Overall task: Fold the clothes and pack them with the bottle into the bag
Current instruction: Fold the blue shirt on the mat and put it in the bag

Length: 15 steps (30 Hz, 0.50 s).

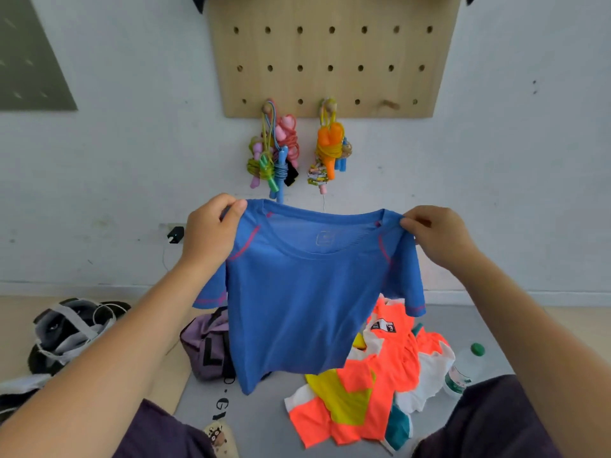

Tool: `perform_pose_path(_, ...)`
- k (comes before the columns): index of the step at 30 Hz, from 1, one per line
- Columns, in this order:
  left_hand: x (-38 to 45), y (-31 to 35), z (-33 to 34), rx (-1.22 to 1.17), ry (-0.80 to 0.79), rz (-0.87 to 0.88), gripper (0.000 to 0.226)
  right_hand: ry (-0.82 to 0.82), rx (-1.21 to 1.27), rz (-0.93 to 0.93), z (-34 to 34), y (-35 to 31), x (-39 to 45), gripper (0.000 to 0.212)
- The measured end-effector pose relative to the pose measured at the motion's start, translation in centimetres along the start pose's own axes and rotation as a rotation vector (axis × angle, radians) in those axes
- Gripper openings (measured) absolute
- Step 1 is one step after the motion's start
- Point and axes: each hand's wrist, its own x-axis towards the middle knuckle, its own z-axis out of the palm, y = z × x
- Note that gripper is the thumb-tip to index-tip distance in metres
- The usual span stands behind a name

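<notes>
- Left hand (211,226), right hand (436,233): each pinches one shoulder of shirt (314,299), centre frame.
- Shirt: hangs lengthwise below both grips, level, above mat.
- Bag (205,345): lower left, nearer left hand.
- Bottle (463,368): lower right.

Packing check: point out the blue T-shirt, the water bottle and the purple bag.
blue T-shirt (297,309), head view, front panel.
water bottle (463,368), head view, clear body.
purple bag (205,348), head view, side wall.

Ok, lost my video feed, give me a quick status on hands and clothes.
Left hand and right hand pinch blue T-shirt at shoulders, held up unfolded. Orange garments heaped on mat, bottle beside them. Purple bag behind shirt. Nothing blocking.
</notes>
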Motion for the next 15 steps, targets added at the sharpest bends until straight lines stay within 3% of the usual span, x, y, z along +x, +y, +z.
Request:
perform_pose_path(2,0.1,1.0,-1.3,-0.038,0.006,0.010,0.031,-0.052,0.155,0.041,-1.2,-0.9,-0.9,0.015)
perform_pose_path(5,0.5,2.3,-2.8,-0.127,0.023,-0.028,0.027,-0.179,0.655,0.187,-2.5,-2.5,-2.0,0.015)
perform_pose_path(6,0.5,2.6,-3.2,-0.160,0.022,-0.043,0.027,-0.188,0.695,0.216,-2.6,-2.8,-2.3,0.017)
perform_pose_path(10,0.2,3.2,-3.5,-0.156,-0.033,-0.082,0.027,-0.088,0.428,0.186,-3.1,-3.4,-2.7,0.019)
perform_pose_path(13,-0.4,3.1,-3.5,-0.079,-0.059,-0.087,0.031,-0.038,-0.184,-0.019,-3.7,-3.0,-2.7,0.019)
perform_pose_path(15,-0.8,3.0,-3.5,-0.018,-0.072,-0.077,0.027,-0.014,-0.351,-0.074,-3.9,-3.3,-2.9,0.022)
